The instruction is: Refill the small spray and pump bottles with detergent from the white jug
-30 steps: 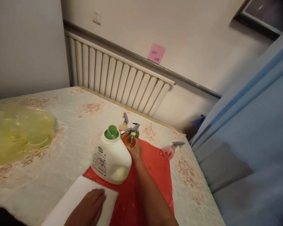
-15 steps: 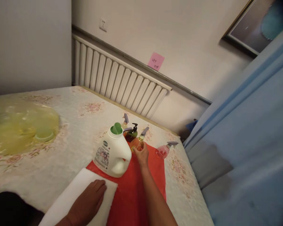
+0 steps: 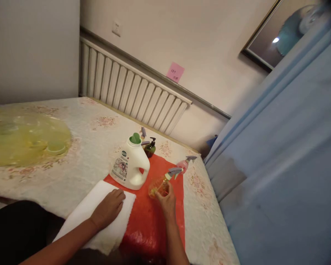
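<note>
The left hand (image 3: 109,208) lies on a folded white towel (image 3: 121,222), palm down, with its fingers close together. It is hard to tell if they pinch the towel or just rest there. To the right is a shiny red cloth (image 3: 147,221), spread on the bench (image 3: 91,154). Over this red cloth, the right hand (image 3: 166,200) has its fingers closed around the orange spray bottle (image 3: 154,187). That bottle leans over, with its gray and white top pointing up to the right.

A big white jug (image 3: 138,171) stands upright on the red cloth, left of the orange spray bottle. A green cup (image 3: 135,138) sits in its open mouth (like a little hat). Well off to the left is a yellow plastic bag (image 3: 22,136). A pink spray bottle (image 3: 181,165) is near the far right corner of the red cloth. Behind the jug stands a dark green pump bottle (image 3: 150,148), and a gray spray top (image 3: 143,131) peeks out there too. Its bottle is mostly hidden. A blue curtain (image 3: 270,147) hangs on the right. Past the bench are a white radiator (image 3: 127,88) and a pink note (image 3: 175,71) with writing.
</note>
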Motion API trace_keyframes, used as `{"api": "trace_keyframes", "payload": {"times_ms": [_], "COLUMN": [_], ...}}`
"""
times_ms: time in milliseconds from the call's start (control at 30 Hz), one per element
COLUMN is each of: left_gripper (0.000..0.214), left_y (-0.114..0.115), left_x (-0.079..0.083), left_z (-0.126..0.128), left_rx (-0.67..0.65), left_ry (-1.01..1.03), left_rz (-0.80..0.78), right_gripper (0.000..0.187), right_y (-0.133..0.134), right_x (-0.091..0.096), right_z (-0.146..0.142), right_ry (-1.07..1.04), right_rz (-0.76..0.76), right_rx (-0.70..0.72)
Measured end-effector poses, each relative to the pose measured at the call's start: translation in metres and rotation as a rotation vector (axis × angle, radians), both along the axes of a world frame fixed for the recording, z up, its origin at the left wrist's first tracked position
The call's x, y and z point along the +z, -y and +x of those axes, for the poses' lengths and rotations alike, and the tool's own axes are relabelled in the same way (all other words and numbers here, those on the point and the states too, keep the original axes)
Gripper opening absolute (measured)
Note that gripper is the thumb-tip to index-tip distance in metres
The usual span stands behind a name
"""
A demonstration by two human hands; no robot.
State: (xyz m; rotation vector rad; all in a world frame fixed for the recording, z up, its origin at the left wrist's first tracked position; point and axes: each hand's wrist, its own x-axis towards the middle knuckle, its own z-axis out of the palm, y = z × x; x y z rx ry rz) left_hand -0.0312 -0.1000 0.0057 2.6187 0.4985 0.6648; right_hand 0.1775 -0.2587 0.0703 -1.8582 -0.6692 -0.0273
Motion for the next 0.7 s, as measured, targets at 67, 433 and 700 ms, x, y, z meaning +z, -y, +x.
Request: {"api": "trace_keyframes", "payload": {"times_ms": [67, 433, 700], "left_gripper": [0.024, 0.098, 0.072], "left_y": [0.006, 0.077, 0.093], "left_x": [0.006, 0.021, 0.038], "left_z": [0.005, 0.024, 0.023], "left_rx": [0.018, -0.153, -0.026], "left_ry": [0.022, 0.243, 0.363], "left_rz": [-0.064, -0.441, -0.484], "right_gripper": [0.068, 0.069, 0.067], "right_y": [0.011, 0.032, 0.044], "right_x": [-0.003, 0.003, 0.007], "right_z": [-0.016, -0.086, -0.103], "right_ry": [-0.003, -0.065, -0.134], "right_rz": [-0.022, -0.036, 0.028], "right_rx": [0.037, 0.078, 0.151]}}
